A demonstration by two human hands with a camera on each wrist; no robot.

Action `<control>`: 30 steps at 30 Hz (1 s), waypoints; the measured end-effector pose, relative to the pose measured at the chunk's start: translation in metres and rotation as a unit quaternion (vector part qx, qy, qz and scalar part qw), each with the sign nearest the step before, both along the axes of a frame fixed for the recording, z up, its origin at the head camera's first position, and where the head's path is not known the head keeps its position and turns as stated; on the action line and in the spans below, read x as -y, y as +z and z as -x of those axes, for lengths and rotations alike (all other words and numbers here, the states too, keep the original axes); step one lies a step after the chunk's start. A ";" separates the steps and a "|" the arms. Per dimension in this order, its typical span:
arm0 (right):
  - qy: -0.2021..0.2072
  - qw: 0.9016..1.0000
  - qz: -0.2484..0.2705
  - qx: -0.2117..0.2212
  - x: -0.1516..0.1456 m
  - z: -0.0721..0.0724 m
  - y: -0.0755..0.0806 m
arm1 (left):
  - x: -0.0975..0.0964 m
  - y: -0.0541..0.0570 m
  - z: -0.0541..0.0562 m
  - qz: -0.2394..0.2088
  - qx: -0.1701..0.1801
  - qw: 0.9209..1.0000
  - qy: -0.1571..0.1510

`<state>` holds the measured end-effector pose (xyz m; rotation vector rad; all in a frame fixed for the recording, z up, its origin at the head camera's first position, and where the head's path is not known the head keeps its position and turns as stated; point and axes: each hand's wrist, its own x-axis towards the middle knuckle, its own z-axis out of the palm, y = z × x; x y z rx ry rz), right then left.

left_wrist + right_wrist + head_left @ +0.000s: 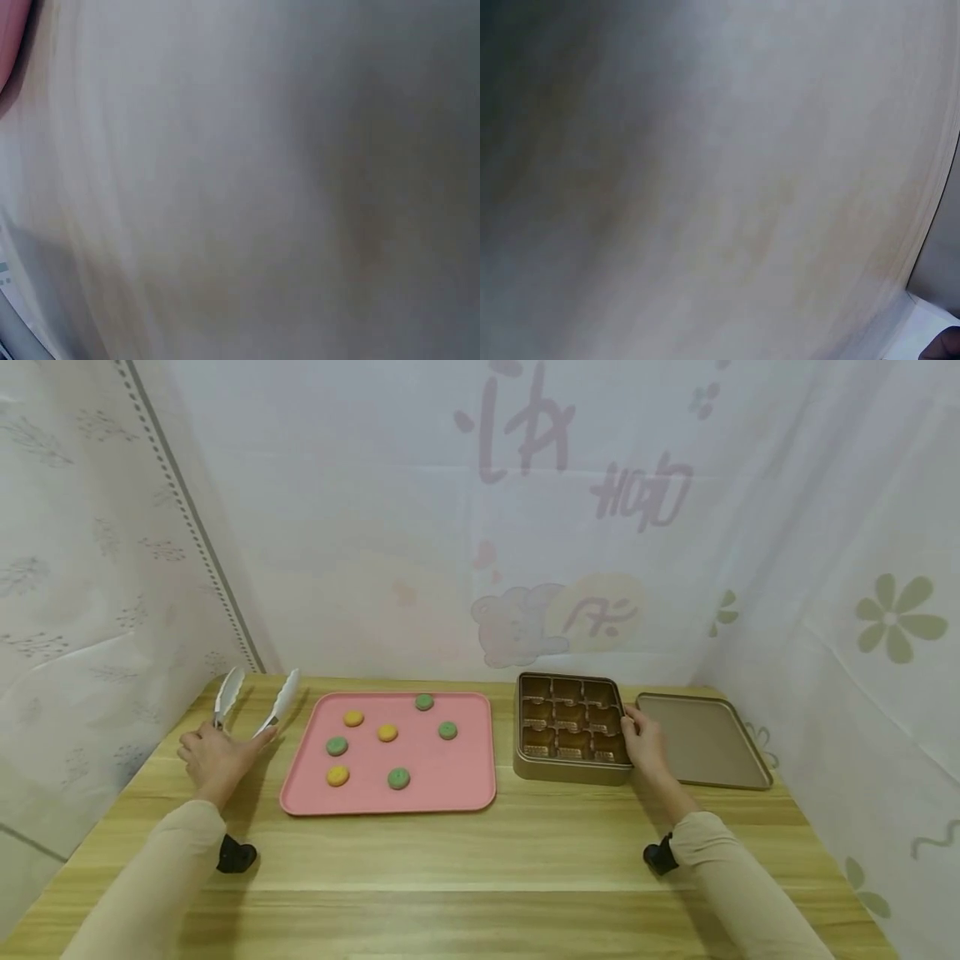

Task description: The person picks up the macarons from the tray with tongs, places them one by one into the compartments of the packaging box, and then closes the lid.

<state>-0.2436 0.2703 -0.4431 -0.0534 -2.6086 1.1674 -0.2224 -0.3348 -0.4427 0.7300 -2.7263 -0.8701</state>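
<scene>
My left hand (pixel 217 760) grips a pair of tongs (pixel 281 703) at the table's left side, thumb against one arm and fingers against the other. The tongs' white scalloped tips spread wide, pointing away from me. On the right, my right hand (pixel 643 742) holds the right wall of a gold tin box (pixel 573 772), fingertips at its rim. Inside the box sits a brown plastic insert (pixel 568 718) divided into several square compartments, with nothing in them. The right wrist view catches a piece of the box wall (pixel 943 240) and a fingertip (pixel 941 346).
Between the hands lies a pink tray (pixel 450 789) with several small round cookies, some green (pixel 398 778), some yellow (pixel 337 775). The box's flat gold lid (pixel 708 743) rests right of the box, partly behind my right hand. A printed white cloth (pixel 375 527) hangs around the wooden table (pixel 450 860).
</scene>
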 end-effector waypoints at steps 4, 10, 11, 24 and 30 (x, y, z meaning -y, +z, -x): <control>0.001 1.000 -0.004 0.004 -0.001 -0.001 0.000 | 0.003 0.006 -0.014 -0.001 -0.033 0.999 -0.037; 0.000 1.000 -0.009 0.004 -0.004 -0.003 0.003 | 0.000 0.019 -0.041 0.028 -0.067 0.991 -0.116; 0.002 1.000 -0.006 0.005 -0.005 -0.003 0.003 | -0.001 0.021 -0.046 0.038 -0.071 0.989 -0.127; -0.003 0.999 -0.037 -0.016 -0.006 -0.003 0.005 | -0.015 0.037 -0.108 0.131 -0.103 0.956 -0.243; 0.000 1.000 -0.030 -0.006 -0.001 -0.002 0.004 | -0.015 0.036 -0.126 0.161 -0.128 0.942 -0.265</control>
